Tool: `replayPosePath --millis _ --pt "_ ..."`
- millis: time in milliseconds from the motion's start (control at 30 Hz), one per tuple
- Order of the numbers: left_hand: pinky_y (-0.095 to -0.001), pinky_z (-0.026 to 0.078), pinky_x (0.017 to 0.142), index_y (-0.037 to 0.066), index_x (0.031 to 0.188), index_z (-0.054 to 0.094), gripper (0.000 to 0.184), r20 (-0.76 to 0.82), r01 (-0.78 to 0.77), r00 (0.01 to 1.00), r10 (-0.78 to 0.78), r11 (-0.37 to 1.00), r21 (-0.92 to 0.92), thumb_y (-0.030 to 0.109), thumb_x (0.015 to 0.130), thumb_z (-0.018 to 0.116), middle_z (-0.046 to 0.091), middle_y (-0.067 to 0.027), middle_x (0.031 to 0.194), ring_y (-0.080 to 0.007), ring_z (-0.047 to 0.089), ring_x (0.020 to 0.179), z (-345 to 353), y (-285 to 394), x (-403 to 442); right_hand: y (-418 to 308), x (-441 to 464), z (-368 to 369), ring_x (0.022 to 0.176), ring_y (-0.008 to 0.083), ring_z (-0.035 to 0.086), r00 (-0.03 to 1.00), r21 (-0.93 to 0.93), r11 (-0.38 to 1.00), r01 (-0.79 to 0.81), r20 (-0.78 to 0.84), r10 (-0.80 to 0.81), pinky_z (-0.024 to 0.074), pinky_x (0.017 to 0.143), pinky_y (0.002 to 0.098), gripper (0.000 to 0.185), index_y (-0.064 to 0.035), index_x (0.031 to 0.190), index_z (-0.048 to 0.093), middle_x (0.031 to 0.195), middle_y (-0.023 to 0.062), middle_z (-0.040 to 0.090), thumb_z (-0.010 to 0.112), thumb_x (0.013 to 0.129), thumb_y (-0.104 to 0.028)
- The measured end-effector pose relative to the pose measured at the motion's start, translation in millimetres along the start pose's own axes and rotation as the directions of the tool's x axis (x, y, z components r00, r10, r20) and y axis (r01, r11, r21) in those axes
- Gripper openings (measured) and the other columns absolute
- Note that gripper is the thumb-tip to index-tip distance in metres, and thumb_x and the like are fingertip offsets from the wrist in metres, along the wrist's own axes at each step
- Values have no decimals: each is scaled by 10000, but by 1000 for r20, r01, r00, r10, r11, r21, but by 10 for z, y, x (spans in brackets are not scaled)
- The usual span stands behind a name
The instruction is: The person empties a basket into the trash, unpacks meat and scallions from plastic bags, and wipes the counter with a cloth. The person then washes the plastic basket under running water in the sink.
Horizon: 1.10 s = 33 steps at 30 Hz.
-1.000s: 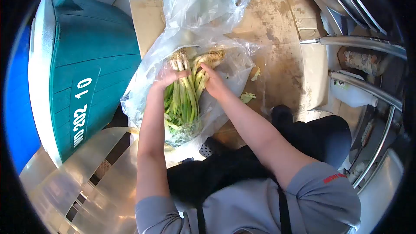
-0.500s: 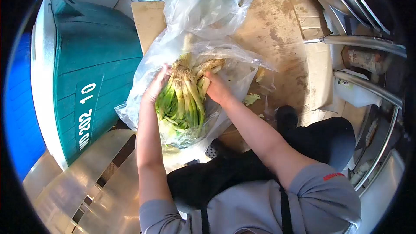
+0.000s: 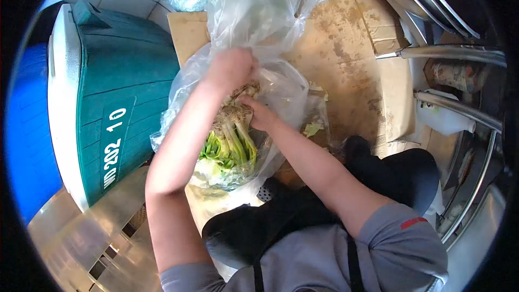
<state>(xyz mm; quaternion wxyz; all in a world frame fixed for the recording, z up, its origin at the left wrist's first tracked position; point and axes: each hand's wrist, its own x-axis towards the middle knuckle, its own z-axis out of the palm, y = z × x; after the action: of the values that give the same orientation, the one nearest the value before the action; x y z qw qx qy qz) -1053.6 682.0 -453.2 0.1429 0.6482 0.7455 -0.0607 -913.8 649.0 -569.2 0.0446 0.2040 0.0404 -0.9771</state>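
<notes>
A bundle of green onions (image 3: 232, 140) lies in a clear plastic bag (image 3: 292, 86), its pale, rooty ends pointing away from me and its green leaves towards me. My left hand (image 3: 233, 69) is above the roots at the far side of the bag, fingers curled and blurred; what it holds, if anything, cannot be made out. Against the right side of the root ends rests my right hand (image 3: 257, 112), its fingers wrapped on the onions and partly hidden among them.
A green-covered container (image 3: 130, 97) marked "202 10" stands at the left beside a blue one (image 3: 32, 130). Stained cardboard (image 3: 340, 48) covers the floor, with leaf scraps (image 3: 312, 128) on it. Metal rails (image 3: 459, 109) and a white plastic jug (image 3: 440, 116) are at the right.
My left hand has moved up and right, from the left side of the bundle to beyond the roots. The bag's mouth has spread rounder, and the onions sit slightly lower. My right hand has moved little.
</notes>
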Motion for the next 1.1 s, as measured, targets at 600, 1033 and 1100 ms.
replayPosePath --millis 600,1033,1100 --pt "-260 428 804 -7 1086 498 334 540 474 836 -97 625 -621 59 760 538 587 -105 964 -150 550 931 -3 -269 -1046 297 -47 -627 1176 232 377 898 -456 886 81 -352 -264 297 983 317 733 -31 1239 393 1258 113 411 636 709 -476" --pt "-330 301 961 -23 1216 409 610 504 584 791 -347 183 -791 113 635 533 481 -175 1139 -274 431 1098 344 250 -1571 207 -427 350 1155 323 334 699 -907 -94 411 380 -606 272 981 415 844 -31 1216 378 1275 169 300 802 523 -261" --pt "-331 300 961 -24 1208 413 598 478 534 841 -253 247 -809 104 635 529 486 -171 1106 -291 439 1073 399 178 -1551 208 -369 262 1117 290 386 759 -892 -15 453 394 -518 295 968 396 810 -22 1201 394 1214 146 379 796 537 -255"
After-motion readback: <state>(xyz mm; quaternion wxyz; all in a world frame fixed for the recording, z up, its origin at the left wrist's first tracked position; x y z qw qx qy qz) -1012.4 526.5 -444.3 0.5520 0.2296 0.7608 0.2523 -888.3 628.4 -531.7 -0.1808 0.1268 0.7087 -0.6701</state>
